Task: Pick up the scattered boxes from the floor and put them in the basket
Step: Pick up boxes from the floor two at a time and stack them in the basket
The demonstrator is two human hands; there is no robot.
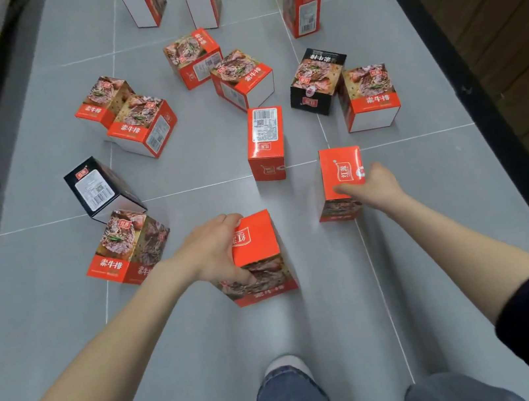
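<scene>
Left grip [216,253]: fingers and thumb curled round near box [258,246], mid-floor [207,330], nearest the feet.
Right grip [373,188]: pinches right box [341,170], toward the floor's right edge.
Look: orange cartons, meat photo, light card.
Method: squeeze gently, lift straight; basket out of view.
Other boxes [264,141]: scattered beyond.

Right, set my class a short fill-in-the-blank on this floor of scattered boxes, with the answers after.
1. The left hand and right hand each grip one orange ____.
2. The black boxes number ____.
3. The floor is laid with grey ____.
4. The ____ meant for the boxes is not in view.
Missing words: box, two, tiles, basket.
</scene>
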